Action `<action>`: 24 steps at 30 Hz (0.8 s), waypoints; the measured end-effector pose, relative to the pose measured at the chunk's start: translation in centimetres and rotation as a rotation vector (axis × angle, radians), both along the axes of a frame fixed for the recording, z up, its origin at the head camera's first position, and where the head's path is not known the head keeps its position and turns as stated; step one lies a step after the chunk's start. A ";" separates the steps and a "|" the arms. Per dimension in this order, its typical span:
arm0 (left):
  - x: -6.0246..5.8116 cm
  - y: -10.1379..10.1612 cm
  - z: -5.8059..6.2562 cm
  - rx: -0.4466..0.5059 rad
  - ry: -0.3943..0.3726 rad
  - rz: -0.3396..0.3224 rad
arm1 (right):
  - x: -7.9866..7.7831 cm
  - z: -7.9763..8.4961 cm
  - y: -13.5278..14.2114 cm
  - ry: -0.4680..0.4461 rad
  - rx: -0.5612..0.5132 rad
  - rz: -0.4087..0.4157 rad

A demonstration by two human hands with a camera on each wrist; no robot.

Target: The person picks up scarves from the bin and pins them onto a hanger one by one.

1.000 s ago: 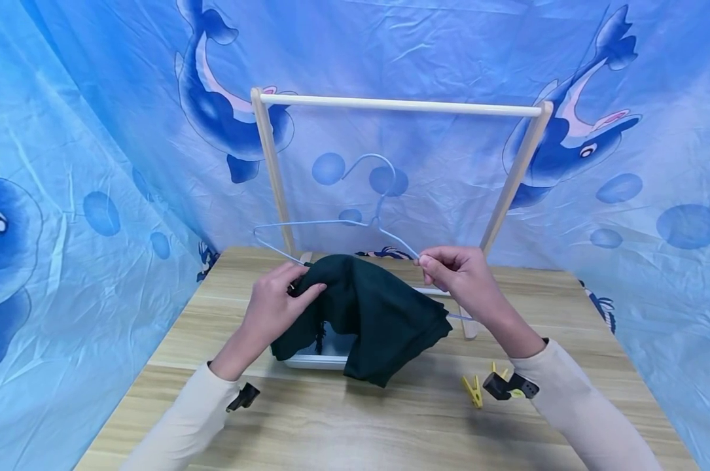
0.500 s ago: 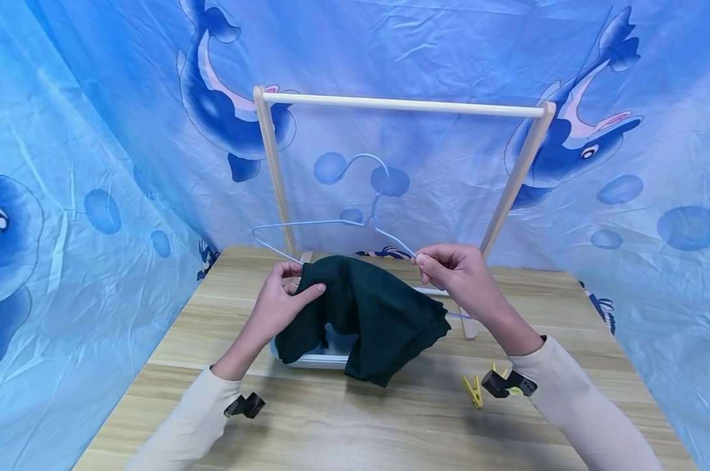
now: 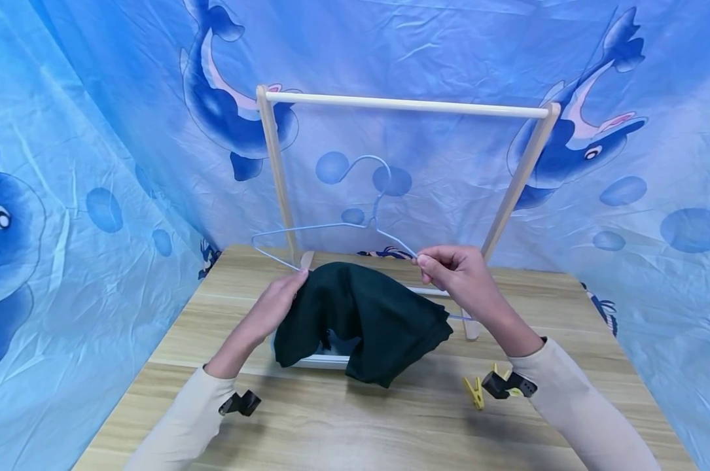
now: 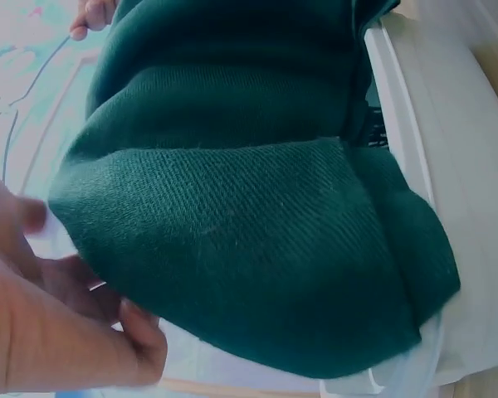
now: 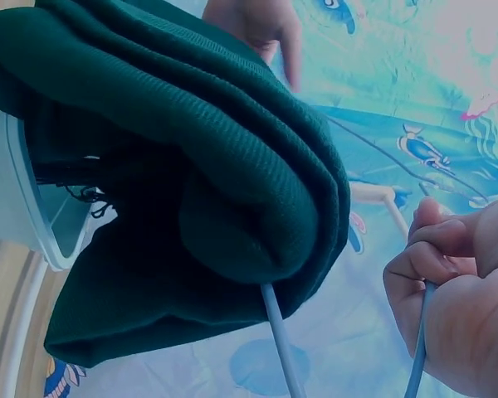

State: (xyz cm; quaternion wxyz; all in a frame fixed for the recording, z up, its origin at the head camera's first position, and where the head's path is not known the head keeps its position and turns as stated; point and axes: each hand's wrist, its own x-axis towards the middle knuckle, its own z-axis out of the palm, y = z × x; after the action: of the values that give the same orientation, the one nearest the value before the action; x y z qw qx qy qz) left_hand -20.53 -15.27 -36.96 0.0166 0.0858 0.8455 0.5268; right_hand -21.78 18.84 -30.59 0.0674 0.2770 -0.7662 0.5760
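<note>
A dark green scarf (image 3: 390, 314) hangs in folds over the lower bar of a pale blue hanger (image 3: 313, 227). My right hand (image 3: 457, 271) pinches the hanger's right shoulder, and its curled fingers show in the right wrist view. Beside the scarf's left edge is my left hand (image 3: 272, 304), its fingers extended near the hanger's lower bar. In the left wrist view the left hand (image 4: 58, 307) lies along the edge of the scarf (image 4: 232, 240), fingertips close to it. Below hangs part of the scarf over a pale box (image 3: 325, 362), most of which it hides. Dark fringe threads (image 5: 91, 197) show by the box.
Behind stands a wooden rack with a white top rod (image 3: 404, 104) and two side posts. A yellow clothespin (image 3: 474, 394) lies on the wooden table (image 3: 355, 432) by my right wrist, with another partly hidden. A blue dolphin-print curtain (image 3: 449, 52) surrounds the table.
My left hand has let go of the scarf's left edge; its fingers have straightened and shifted slightly down beside it. The scarf's top has sunk a little. My right hand keeps its hold on the hanger.
</note>
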 end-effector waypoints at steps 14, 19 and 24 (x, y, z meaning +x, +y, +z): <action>0.8 1.0 2.2 -0.042 0.320 0.202 | -0.2 -0.2 0.3 0.005 0.038 -0.004; 0.4 0.3 3.1 -0.012 0.419 0.284 | -0.1 -0.2 0.3 -0.007 0.032 0.019; 0.0 -0.5 2.9 -0.103 0.408 0.372 | 0.1 -0.1 0.5 -0.011 0.007 0.033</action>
State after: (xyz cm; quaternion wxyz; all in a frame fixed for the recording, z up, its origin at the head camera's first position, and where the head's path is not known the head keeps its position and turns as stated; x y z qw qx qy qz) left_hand -20.55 -15.74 -34.10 -0.2468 0.0322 0.8583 0.4488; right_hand -21.67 19.30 -30.65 0.0526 0.2866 -0.7638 0.5759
